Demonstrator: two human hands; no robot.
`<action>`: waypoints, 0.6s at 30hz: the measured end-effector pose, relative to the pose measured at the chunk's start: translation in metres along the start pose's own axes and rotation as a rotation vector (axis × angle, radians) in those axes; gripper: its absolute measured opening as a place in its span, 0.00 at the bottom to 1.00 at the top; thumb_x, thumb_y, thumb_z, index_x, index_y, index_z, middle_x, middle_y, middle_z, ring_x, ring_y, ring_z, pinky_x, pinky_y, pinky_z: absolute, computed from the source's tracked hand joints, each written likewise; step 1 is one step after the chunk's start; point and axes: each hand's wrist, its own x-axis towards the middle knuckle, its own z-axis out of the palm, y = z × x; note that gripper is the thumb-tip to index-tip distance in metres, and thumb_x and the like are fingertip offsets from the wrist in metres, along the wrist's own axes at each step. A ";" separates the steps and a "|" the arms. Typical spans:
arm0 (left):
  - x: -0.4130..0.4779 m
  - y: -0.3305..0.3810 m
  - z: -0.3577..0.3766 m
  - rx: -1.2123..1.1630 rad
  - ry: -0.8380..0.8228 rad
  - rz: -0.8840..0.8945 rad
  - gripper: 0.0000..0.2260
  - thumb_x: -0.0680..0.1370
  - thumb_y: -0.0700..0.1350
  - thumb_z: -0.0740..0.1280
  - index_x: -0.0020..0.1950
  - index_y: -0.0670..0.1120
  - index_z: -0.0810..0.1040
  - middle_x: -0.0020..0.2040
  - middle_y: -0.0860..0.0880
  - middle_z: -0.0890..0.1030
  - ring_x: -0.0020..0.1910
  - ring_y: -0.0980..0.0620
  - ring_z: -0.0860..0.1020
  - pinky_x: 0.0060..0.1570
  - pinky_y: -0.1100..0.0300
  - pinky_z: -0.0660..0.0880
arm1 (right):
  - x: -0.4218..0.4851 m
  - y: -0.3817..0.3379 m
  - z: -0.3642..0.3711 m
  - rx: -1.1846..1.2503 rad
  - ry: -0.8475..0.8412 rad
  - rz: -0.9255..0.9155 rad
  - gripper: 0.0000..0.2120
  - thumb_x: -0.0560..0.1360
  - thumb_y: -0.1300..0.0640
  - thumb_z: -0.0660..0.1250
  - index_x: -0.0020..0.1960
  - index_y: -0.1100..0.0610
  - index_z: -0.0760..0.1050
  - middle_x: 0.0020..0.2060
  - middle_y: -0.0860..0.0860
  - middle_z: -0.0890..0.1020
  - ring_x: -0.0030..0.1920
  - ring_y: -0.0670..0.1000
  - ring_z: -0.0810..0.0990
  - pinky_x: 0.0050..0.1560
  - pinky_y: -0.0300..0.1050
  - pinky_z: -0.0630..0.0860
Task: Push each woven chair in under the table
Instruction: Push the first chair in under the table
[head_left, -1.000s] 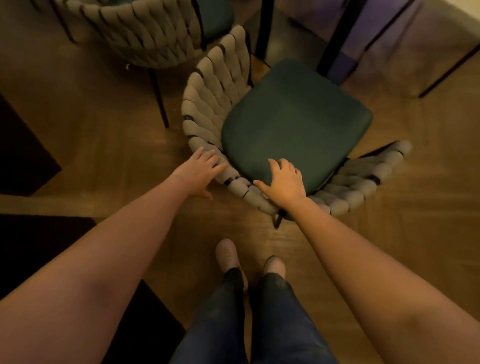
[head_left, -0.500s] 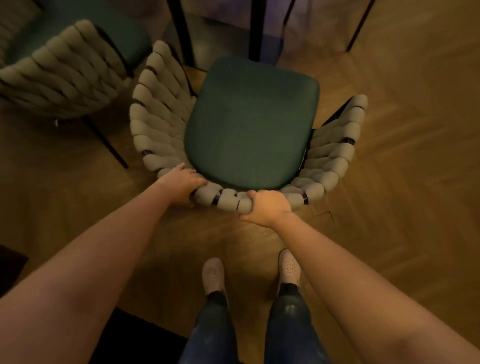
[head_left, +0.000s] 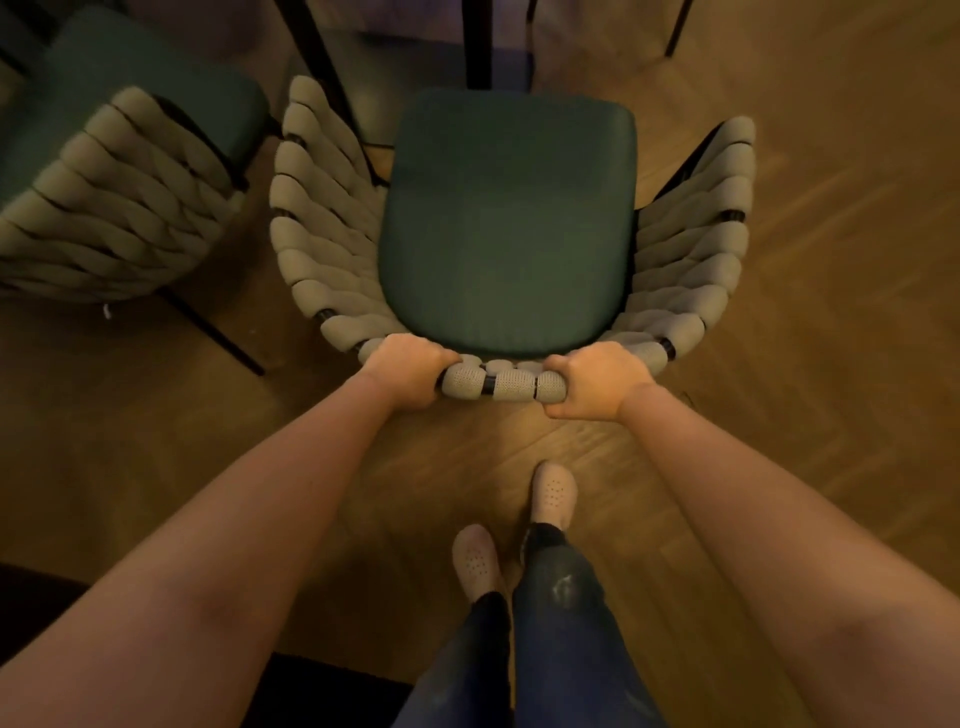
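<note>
Head view, looking down; I log the following.

Woven chair (head_left: 506, 223) — centre of frame; its back is on the near side and its dark green seat extends towards the far side; the padded grey-beige weave curves round the seat on the left, near and right. The far edge of the seat lies just short of two black table legs (head_left: 477, 47) at the far edge of the frame; I cannot tell how far the seat sits beneath the tabletop.

Left hand (head_left: 408, 371): fingers curled over the near rim of the chair back, left of its middle; the grip is closed round the weave. Right hand (head_left: 597, 382): same rim, right of its middle; fingers wrapped over the top, thumb on the near side. A short run of weave shows between the two hands.

Second woven chair (head_left: 119, 208) — far left, just beside the first and set at an angle; one black leg slants out over the wooden floor (head_left: 805, 312).

Right shoe (head_left: 555, 493) and left shoe (head_left: 474, 561), both pale and perforated, stand on the floor on the near side of the chair back; the right one is farther out.
</note>
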 end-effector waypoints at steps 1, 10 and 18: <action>0.006 -0.003 -0.004 -0.016 0.005 -0.005 0.19 0.77 0.49 0.66 0.68 0.56 0.72 0.57 0.52 0.81 0.54 0.52 0.79 0.56 0.55 0.77 | 0.006 0.004 -0.004 -0.007 0.004 -0.006 0.22 0.71 0.38 0.64 0.58 0.51 0.75 0.43 0.51 0.82 0.45 0.55 0.82 0.40 0.45 0.73; 0.058 -0.036 -0.037 -0.065 0.000 -0.034 0.19 0.76 0.48 0.69 0.66 0.55 0.73 0.56 0.53 0.81 0.54 0.53 0.79 0.59 0.54 0.75 | 0.060 0.043 -0.031 0.002 0.023 -0.033 0.19 0.71 0.39 0.64 0.54 0.52 0.76 0.40 0.49 0.82 0.42 0.53 0.82 0.39 0.44 0.74; 0.092 -0.061 -0.069 -0.076 0.019 -0.029 0.19 0.77 0.48 0.68 0.68 0.54 0.73 0.57 0.52 0.81 0.55 0.52 0.78 0.60 0.54 0.74 | 0.106 0.072 -0.059 -0.019 0.037 -0.075 0.18 0.72 0.39 0.64 0.54 0.50 0.76 0.35 0.46 0.77 0.39 0.50 0.80 0.35 0.41 0.68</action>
